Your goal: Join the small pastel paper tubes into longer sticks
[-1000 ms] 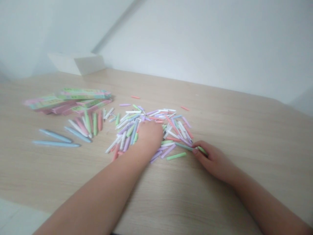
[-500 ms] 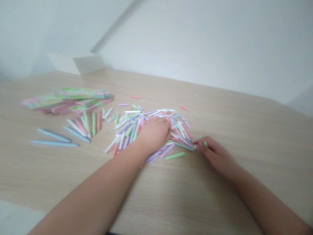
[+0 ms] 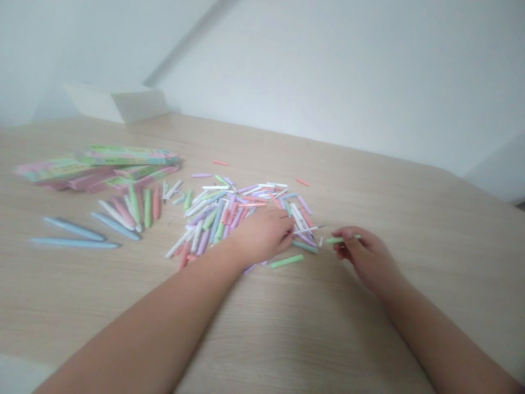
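My left hand [image 3: 262, 232] is over the right part of a pile of pastel pen parts [image 3: 215, 219]. Its fingers are closed on a thin white pen refill [image 3: 307, 230], whose dark tip points right. Facing it, my right hand [image 3: 369, 257] pinches a light green pen barrel [image 3: 334, 240] between thumb and fingers, one end toward the refill. A small gap separates the two. Below, a loose green barrel [image 3: 287, 261] lies on the table. A tiny white piece [image 3: 321, 241] shows near the right fingertips. The left hand and forearm hide some of the pile.
Left of the pile lie whole pens, among them a blue pen [image 3: 76, 242] and a green pen [image 3: 147, 208]. Behind them are stacked green and pink boxes [image 3: 127, 156]. A white box-like object [image 3: 139, 104] stands at the back of the wooden table [image 3: 295, 339], near the wall.
My left hand has come up from the pile and now shows the white refill in its fingers. In my right hand, the green barrel now sticks out to the left. The view has shifted slightly.
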The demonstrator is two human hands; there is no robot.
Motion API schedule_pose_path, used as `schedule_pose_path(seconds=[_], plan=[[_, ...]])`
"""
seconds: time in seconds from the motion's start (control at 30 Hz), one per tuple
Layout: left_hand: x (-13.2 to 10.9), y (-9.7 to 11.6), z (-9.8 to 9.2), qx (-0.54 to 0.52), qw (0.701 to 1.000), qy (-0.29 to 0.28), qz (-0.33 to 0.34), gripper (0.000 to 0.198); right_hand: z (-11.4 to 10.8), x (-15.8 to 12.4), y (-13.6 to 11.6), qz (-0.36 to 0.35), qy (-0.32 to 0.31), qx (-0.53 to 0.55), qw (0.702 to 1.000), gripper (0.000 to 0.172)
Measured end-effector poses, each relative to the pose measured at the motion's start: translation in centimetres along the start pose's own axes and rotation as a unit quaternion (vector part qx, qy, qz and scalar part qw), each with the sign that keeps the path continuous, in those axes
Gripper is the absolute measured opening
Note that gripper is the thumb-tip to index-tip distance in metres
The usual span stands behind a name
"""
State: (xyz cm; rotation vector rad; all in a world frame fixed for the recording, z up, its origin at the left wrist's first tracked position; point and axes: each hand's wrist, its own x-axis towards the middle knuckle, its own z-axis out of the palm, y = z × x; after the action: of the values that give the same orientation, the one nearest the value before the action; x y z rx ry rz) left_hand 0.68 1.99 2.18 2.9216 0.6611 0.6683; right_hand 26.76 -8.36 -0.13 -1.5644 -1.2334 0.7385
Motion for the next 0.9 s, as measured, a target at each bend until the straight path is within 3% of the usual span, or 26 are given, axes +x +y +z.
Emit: schedule_pose_path(seconds=[0.23,0.4,0.67,0.9], plan=[[-0.02,0.09,0.33,0.006,1.000,-0.007,0.013,0.022,0.55,0.62,-0.15,-0.017,0.087,0.107,0.990,0.030],[0.01,0.08,0.54,0.012,1.000,-0.005,0.017,0.024,0.29,0.78,0.27,-0.020,0.084,0.144,0.986,0.031],[-0.03,0.02,0.64,0.032,0.999,-0.013,0.020,0.021,0.10,0.20,0.41,-0.049,0.042,-0.009,0.998,0.032],[-0.02,0.09,0.70,0.034,0.999,-0.020,0.021,0.022,0.00,0.26,0.21,-0.065,0.035,-0.044,0.996,0.034]])
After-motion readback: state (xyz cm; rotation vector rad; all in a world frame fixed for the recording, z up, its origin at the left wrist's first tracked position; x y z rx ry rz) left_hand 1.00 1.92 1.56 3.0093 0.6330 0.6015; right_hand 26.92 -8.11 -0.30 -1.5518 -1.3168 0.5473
